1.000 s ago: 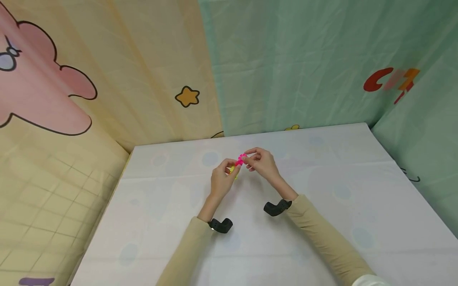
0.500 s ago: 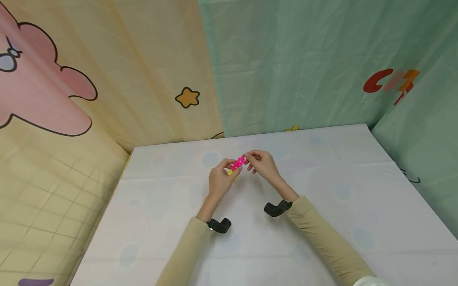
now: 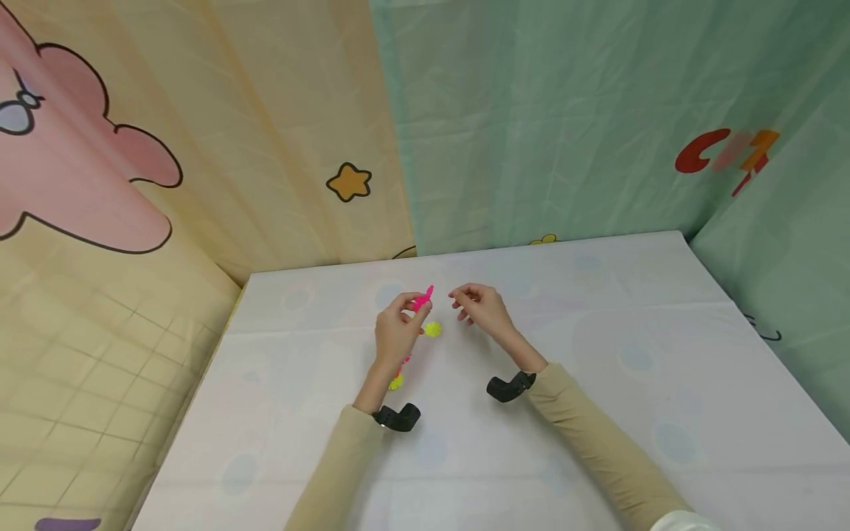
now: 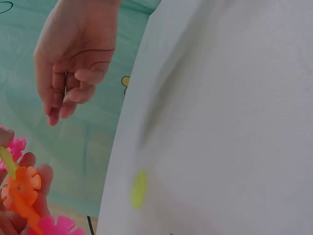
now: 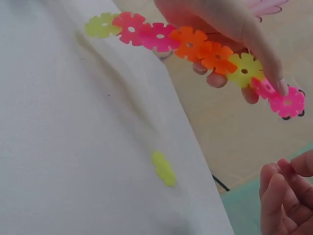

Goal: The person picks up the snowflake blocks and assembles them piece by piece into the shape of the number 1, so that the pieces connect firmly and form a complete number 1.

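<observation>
A chain of notched, flower-shaped plastic discs (image 5: pixel 188 44) hangs from my left hand (image 3: pixel 397 332). Yellow, pink, red and orange discs interlock along it. My left thumb and fingers pinch it near its pink end (image 3: pixel 423 299), and the other end trails under the wrist to a yellow disc (image 3: pixel 396 382). Just right of the chain, my right hand (image 3: pixel 490 310) is raised with its fingers loosely bent and nothing visible between them. A loose yellow disc (image 3: pixel 432 329) lies on the table between the two hands.
The white-covered table (image 3: pixel 598 428) runs back to a hanging printed curtain (image 3: pixel 531 125), yellowish on the left and green on the right. Each wrist carries a black camera mount, one on the left wrist (image 3: pixel 398 418) and one on the right (image 3: pixel 511 387).
My right hand has let go of the pink end of the chain. My left hand has moved left with the chain and turned it, and the loose yellow disc now shows fully.
</observation>
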The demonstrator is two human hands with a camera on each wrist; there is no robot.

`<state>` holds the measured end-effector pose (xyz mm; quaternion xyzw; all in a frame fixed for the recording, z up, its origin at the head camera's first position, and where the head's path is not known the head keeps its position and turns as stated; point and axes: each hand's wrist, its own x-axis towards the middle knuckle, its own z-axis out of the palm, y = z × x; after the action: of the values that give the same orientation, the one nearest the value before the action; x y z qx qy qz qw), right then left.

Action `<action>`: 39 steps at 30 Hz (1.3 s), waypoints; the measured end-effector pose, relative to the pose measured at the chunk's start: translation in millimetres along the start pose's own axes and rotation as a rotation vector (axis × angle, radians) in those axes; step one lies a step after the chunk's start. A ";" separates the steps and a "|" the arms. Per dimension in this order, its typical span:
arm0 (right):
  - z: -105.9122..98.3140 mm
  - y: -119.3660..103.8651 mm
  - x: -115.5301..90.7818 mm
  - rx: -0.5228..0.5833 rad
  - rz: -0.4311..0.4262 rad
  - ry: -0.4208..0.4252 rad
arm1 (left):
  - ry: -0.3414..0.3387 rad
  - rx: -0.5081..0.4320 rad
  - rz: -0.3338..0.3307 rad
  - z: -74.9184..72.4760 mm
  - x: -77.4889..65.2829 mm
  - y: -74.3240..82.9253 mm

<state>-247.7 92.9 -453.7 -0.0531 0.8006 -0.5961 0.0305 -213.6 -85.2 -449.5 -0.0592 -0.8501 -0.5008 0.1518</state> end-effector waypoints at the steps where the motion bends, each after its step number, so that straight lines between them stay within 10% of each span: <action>1: 1.4 1.6 0.2 -0.013 0.006 -0.002 | -0.006 -0.013 -0.003 -1.3 0.2 0.2; 39: 43.2 23.2 10.5 -0.536 0.040 -0.115 | -0.013 -0.118 0.067 -16.8 8.0 -2.0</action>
<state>-254.4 57.0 -488.1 -0.0774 0.9276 -0.3581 0.0725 -218.4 -101.2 -441.1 -0.0996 -0.8177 -0.5441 0.1590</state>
